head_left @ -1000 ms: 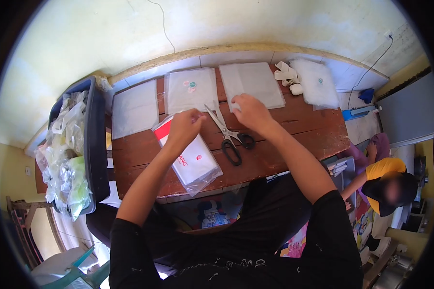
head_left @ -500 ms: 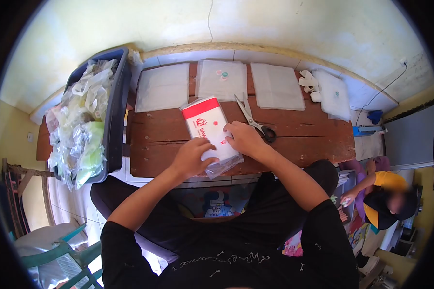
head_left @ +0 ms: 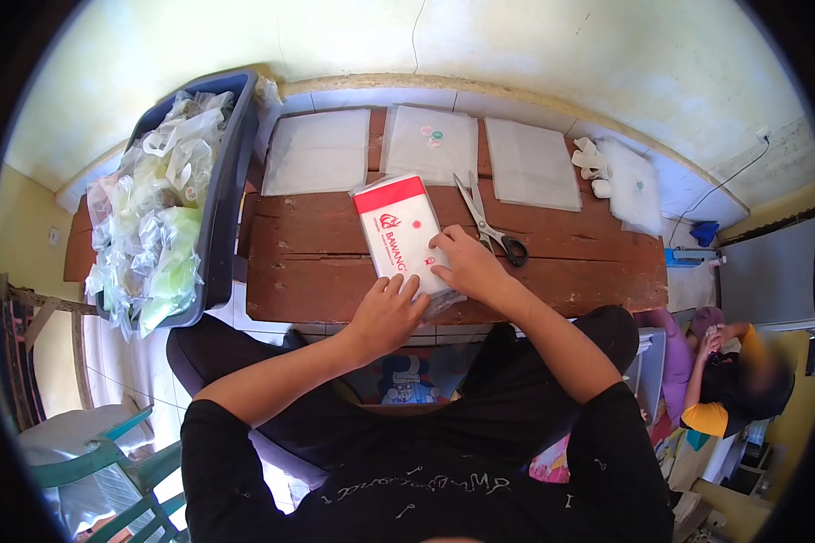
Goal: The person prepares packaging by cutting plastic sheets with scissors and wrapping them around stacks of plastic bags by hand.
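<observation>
A flat red-and-white packet of plastic bags, printed "BAWANG", lies on the brown wooden table, slightly slanted. My left hand grips its lower edge, fingers curled over the front and thumb hidden. Along the packet's lower right side, my right hand holds on with bent fingers. Clear plastic sticks out below the packet between both hands. Open-bladed scissors with black handles rest just right of the packet, close to my right hand but apart from it.
Stacks of clear plastic sheets or bags line the table's back edge, with white rolled strips near the right one. A dark tub heaped with filled plastic bags stands at left. Another person sits at lower right; a green chair is at lower left.
My left hand has slid from the packet's lower left side to its bottom edge. My right hand stays at the right side. The other person's hands have come up together. The view has shifted slightly.
</observation>
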Demonstrator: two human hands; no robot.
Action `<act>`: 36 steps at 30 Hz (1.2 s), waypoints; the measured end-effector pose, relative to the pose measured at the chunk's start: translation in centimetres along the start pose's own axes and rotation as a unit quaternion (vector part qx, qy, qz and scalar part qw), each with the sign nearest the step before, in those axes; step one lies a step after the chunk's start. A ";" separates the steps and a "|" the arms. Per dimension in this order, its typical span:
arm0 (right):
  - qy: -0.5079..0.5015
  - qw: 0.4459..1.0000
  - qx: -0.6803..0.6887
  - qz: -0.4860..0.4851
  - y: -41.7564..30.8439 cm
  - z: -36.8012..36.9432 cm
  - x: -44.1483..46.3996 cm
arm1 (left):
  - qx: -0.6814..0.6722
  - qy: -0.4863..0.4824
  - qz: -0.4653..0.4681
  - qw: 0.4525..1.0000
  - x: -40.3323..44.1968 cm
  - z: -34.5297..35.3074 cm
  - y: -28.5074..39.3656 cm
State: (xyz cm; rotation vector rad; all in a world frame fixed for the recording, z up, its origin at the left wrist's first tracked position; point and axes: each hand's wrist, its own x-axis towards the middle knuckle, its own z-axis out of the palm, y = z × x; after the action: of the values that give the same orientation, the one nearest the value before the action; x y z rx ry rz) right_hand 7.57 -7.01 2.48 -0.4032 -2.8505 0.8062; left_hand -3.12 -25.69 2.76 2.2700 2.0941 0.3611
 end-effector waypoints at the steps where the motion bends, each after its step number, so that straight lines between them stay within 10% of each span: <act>1: 0.001 1.000 0.000 0.001 0.0 0.0 -0.1 | 0.031 -0.005 0.002 1.000 0.0 0.3 0.0; 36: -0.160 0.977 -0.015 -0.141 -2.0 -3.6 -2.7 | -0.078 -0.014 -0.041 0.996 0.3 -0.2 -0.4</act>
State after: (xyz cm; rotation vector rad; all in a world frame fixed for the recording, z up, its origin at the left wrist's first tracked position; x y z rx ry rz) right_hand 10.46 -7.70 6.43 0.1445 -3.1107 0.8374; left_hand -3.57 -25.39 2.95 2.0842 2.0578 0.4686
